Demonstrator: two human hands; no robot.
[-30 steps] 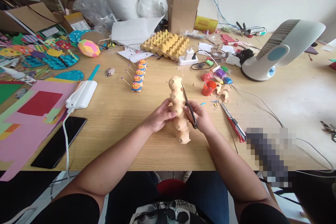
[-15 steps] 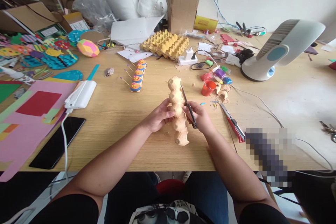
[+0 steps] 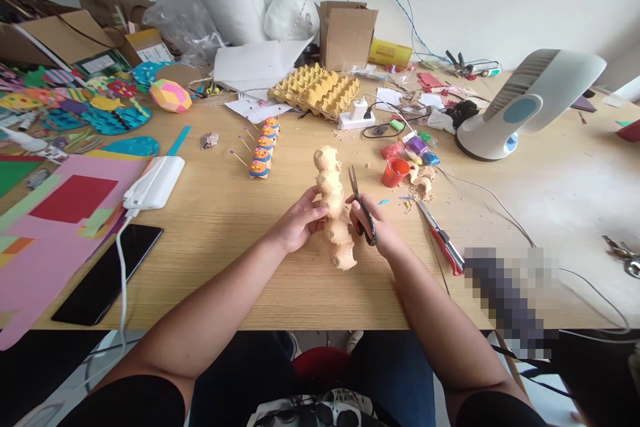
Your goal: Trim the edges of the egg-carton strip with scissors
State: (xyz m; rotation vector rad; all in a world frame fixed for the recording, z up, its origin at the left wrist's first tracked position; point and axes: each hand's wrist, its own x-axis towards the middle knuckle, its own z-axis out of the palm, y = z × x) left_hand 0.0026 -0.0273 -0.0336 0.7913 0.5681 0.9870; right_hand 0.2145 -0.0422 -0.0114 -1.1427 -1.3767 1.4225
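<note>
My left hand [image 3: 301, 219] grips a peach-coloured strip of egg carton [image 3: 332, 203] by its left edge, thumb on top. The strip is a row of several bumps with ragged edges, held lengthwise above the table. In my right hand [image 3: 376, 225] is a pair of scissors [image 3: 365, 203] with dark handles, its blades pointing away from me and slightly parted. The scissors are just right of the strip, with a small gap at the blades. Farther off, to the left, stands a decorated egg-carton strip [image 3: 263, 149] in orange and blue, with several pins sticking out.
A red bucket [image 3: 395, 173], carton scraps [image 3: 423, 181] and a utility knife [image 3: 441, 240] lie to the right. Behind are a yellow egg tray [image 3: 315, 90], a power strip [image 3: 357, 119] and a white fan-like device [image 3: 525, 107]. Leftward are a phone [image 3: 107, 273], power bank [image 3: 155, 181] and coloured paper [image 3: 30, 260].
The strip has shifted slightly left with its far end tilted left. The scissors have come away from its edge, and their blades have parted a little.
</note>
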